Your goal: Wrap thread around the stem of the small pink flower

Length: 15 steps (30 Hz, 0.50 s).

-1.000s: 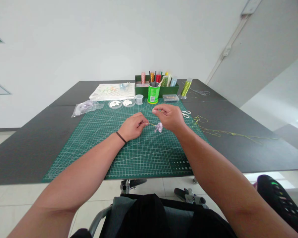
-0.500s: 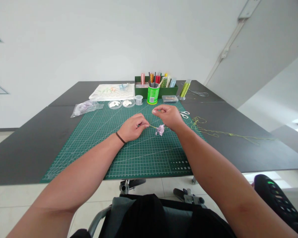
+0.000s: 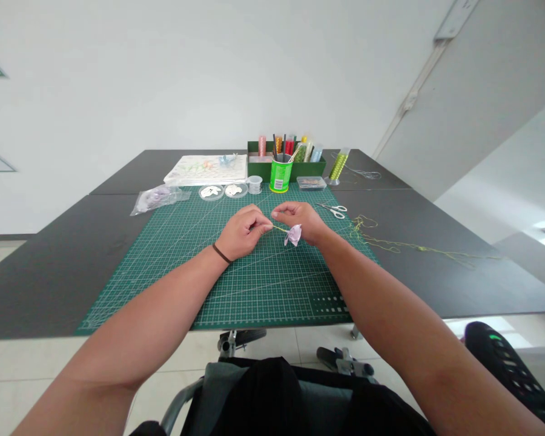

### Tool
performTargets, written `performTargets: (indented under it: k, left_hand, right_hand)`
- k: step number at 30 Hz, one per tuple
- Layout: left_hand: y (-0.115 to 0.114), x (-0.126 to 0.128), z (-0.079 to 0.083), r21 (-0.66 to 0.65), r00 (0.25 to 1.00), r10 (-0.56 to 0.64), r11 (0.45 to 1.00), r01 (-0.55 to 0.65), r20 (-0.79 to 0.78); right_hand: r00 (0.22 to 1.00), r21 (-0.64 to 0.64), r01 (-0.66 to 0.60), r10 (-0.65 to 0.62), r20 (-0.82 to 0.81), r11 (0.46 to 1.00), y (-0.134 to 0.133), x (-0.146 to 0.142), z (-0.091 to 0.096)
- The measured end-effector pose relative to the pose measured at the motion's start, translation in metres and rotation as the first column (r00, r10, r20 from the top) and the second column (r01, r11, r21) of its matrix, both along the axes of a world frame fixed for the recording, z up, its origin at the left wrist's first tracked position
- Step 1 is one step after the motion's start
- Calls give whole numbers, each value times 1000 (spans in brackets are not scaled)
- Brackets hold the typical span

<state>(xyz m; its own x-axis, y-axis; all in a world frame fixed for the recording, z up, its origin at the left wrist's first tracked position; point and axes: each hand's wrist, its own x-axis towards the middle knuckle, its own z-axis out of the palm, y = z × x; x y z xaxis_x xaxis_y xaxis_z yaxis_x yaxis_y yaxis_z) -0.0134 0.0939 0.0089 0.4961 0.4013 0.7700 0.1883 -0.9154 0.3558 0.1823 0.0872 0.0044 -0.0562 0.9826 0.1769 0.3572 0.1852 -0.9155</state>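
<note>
Over the green cutting mat (image 3: pixel 263 284), my left hand (image 3: pixel 242 231) pinches the end of a thin yellow-green wire stem. A small pale purple beaded flower (image 3: pixel 293 234) hangs at the stem's other end, just below my right hand (image 3: pixel 300 220). My right hand's fingers are pinched together close to the stem near the flower; what they grip is too thin to make out. Both hands hover low above the mat's middle, a few centimetres apart. A dark band circles my left wrist.
Behind the hands stand a green can of tools (image 3: pixel 280 174), a green organiser box with bead tubes (image 3: pixel 285 156), two small dishes (image 3: pixel 222 191), a clear spool (image 3: pixel 255 183), scissors (image 3: pixel 336 210) and a green thread spool (image 3: pixel 337 166). Loose green wire (image 3: pixel 404 246) trails right. A plastic bag (image 3: pixel 157 197) lies left.
My right hand has come down and left, closer to my left hand. The purple flower has shifted slightly right and now sits against my right hand's fingers.
</note>
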Motion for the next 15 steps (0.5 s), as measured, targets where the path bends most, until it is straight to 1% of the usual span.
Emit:
performTargets:
  k: [3,5,8,9,12,15]
  left_hand:
    - [1,0,0,5,998,34,999,-34,61]
    - [1,0,0,5,993,65,998,-66,99]
    - [3,-1,-1,-3,983,114,993,-115,146]
    - [3,-1,-1,-7,978,135,991,-135,161]
    - [6,-1,-2,-24,954,223,975,-223,202]
    - [9,-1,-2,-50,920,313,949,-310,236]
  right_hand:
    - [998,-36,-50,48,-46,998,-2,-3,0]
    - [995,-3,-88,88,-35,996,-4,-4,2]
    - [991,58,-130,128,27,990,-8,-7,3]
    - [992,49,-123,121,42,991,-10,-9,3]
    - [993,-29,-83,85,84,996,-13,-13,1]
    - [986,-60,-112,118,118,992,-16,-18,1]
